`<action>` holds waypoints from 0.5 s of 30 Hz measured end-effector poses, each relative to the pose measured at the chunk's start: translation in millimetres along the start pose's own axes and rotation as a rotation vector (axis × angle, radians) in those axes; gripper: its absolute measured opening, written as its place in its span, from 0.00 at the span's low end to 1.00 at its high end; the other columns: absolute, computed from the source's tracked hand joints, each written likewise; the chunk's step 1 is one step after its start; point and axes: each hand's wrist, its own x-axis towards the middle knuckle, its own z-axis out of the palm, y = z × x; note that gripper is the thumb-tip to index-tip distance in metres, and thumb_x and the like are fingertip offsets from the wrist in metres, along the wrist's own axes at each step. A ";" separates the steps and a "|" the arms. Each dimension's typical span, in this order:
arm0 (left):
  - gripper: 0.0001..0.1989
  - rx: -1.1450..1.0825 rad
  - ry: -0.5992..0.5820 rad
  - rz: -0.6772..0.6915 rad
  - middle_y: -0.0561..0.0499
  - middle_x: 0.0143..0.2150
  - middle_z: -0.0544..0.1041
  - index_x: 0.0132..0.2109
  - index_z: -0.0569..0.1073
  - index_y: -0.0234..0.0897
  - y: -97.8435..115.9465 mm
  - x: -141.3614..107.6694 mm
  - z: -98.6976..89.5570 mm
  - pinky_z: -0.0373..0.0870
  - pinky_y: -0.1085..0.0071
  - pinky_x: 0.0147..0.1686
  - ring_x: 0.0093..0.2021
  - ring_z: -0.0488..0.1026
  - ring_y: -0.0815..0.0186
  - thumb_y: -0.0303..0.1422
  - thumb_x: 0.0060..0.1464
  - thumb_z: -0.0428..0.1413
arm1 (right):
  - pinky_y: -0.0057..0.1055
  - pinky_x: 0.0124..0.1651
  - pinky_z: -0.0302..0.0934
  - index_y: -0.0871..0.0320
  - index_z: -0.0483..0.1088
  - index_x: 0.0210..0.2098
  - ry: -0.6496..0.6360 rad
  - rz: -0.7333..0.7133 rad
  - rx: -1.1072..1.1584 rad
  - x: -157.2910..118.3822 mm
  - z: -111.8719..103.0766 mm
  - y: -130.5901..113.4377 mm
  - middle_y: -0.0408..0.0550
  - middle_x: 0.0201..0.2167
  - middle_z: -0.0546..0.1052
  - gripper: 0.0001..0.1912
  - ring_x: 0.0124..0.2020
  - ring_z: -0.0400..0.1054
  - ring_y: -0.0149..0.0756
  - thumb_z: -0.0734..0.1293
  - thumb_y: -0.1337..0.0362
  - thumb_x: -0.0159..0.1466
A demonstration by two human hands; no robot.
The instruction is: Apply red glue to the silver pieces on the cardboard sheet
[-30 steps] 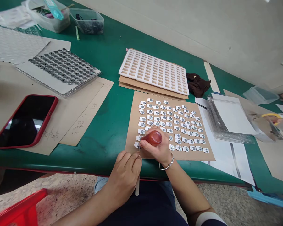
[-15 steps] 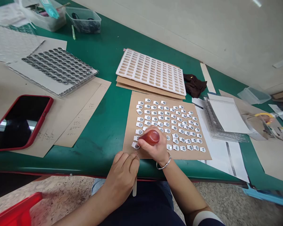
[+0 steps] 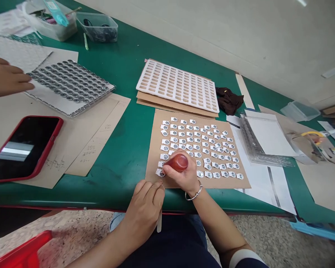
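My right hand (image 3: 185, 175) is wrapped round a reddish-brown rounded bottle (image 3: 180, 162), its narrow end pointing down at a small label piece (image 3: 160, 172) at the near left corner of a cardboard sheet (image 3: 153, 149). Beside it, my left hand (image 3: 147, 199) is closed at the sheet's near edge, with a thin pale stick (image 3: 159, 222) sticking out below the fingers. Rows of white pieces with round dark prints (image 3: 197, 147) cover the sheet. Whatever lies between my left fingertips is too small to make out.
A white gridded tray (image 3: 178, 83) lies beyond the sheet. A red-cased phone (image 3: 28, 145) and a tray of dark round parts (image 3: 72, 82) are at the left, where another person's hand (image 3: 8, 78) reaches in. Plastic packs (image 3: 268, 134) lie at the right.
Another person's hand has come in at the left, over the dark-part tray's corner. The view has shifted slightly. My own hands have hardly moved.
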 end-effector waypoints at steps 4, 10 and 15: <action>0.15 0.004 -0.009 -0.004 0.39 0.41 0.75 0.45 0.67 0.27 0.2 1.3 0.0 0.65 0.57 0.42 0.37 0.68 0.59 0.15 0.50 0.48 | 0.35 0.33 0.64 0.56 0.68 0.30 0.007 0.002 0.004 0.9 0.1 -0.2 0.45 0.26 0.72 0.12 0.28 0.66 0.35 0.71 0.56 0.53; 0.14 -0.009 -0.022 -0.011 0.39 0.40 0.75 0.44 0.67 0.26 -0.4 1.8 1.6 0.64 0.57 0.42 0.37 0.68 0.59 0.14 0.49 0.50 | 0.35 0.34 0.64 0.56 0.67 0.28 0.023 0.016 -0.024 1.8 -1.0 0.9 0.45 0.26 0.71 0.12 0.29 0.66 0.36 0.70 0.56 0.54; 0.14 -0.030 -0.035 -0.023 0.40 0.40 0.74 0.43 0.67 0.27 -0.7 1.8 0.6 0.64 0.57 0.42 0.38 0.68 0.59 0.14 0.49 0.50 | 0.35 0.34 0.64 0.56 0.66 0.28 0.022 0.005 -0.017 2.5 -1.4 3.0 0.45 0.26 0.71 0.12 0.29 0.66 0.35 0.71 0.58 0.53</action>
